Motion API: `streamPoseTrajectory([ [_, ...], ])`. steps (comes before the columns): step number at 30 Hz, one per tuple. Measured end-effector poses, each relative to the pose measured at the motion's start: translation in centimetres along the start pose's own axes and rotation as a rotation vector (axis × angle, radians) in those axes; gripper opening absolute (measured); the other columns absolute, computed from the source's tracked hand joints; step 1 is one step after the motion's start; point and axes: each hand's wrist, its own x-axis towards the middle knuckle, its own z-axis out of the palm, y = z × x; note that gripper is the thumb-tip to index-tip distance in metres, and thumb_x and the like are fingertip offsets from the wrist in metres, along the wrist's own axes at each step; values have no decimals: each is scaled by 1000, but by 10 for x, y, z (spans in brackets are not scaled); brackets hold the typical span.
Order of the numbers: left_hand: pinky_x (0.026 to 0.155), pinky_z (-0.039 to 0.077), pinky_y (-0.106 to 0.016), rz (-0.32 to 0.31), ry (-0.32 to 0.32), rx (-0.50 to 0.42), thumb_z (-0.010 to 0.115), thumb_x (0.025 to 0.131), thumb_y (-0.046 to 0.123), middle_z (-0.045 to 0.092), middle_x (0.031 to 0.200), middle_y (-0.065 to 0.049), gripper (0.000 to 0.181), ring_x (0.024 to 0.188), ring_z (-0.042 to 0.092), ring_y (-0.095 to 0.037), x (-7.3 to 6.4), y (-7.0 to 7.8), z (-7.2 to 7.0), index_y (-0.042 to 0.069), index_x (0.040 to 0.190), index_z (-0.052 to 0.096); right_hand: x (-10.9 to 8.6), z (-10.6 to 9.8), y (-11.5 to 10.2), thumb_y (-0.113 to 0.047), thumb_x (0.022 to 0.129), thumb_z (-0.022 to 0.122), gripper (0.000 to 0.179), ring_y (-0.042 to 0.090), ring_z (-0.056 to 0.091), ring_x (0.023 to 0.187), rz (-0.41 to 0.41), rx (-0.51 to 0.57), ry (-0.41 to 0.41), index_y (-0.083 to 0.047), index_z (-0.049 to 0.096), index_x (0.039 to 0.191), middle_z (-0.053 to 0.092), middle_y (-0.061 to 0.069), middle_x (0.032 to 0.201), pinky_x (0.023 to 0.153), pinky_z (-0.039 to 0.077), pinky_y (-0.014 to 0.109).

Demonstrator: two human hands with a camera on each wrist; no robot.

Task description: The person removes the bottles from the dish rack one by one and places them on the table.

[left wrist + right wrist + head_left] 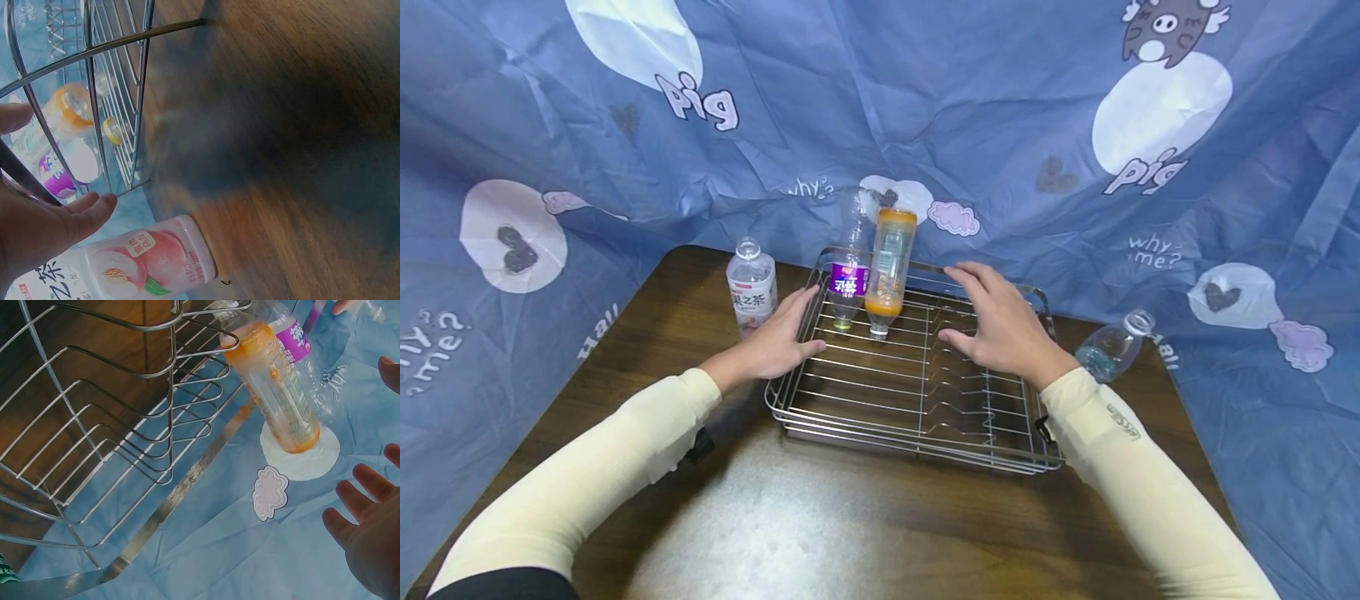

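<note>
A metal wire dish rack [857, 429] stands on the table, with two plastic bottles upside down in its back left part. One is a clear bottle with a purple label [847, 281]; beside it is a clear bottle with orange ends [889, 267]. My left hand [778, 342] is at the rack's left rim, fingers extended and thumb apart, around the rim in the left wrist view [44, 231]. Whether it presses on the rim is hard to see. Over the rack's right part hovers my right hand [1003, 329], fingers spread and holding nothing.
Left of the rack stands an uncapped peach tea bottle [752, 287], close to my left hand. A clear bottle with a green label [1112, 346] is right of the rack, beside my right wrist. Blue printed cloth [880, 108] hangs behind the wooden table [760, 517].
</note>
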Motion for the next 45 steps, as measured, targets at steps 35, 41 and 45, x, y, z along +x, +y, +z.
streamPoseTrajectory([
  [35,121,16,-56,-17,3,-15,72,91,20,15,162,-30,91,150,16,-43,-1,2,-1,0,160,14,21,14,-13,-40,82,81,85,39,40,138,-155,-149,-52,-5,44,150,43,21,149,119,28,51],
  [41,122,16,-56,-19,-3,-18,72,91,19,15,162,-30,91,150,16,-43,0,2,0,0,159,15,23,16,-14,-39,83,81,83,38,39,139,-156,-163,-66,-6,44,150,43,21,150,120,26,51],
  [45,122,16,-55,-16,1,-18,72,91,19,15,162,-30,91,149,17,-43,0,3,0,0,159,15,29,17,-12,-35,83,82,81,40,38,140,-197,-224,-71,-7,45,149,43,22,150,120,25,53],
])
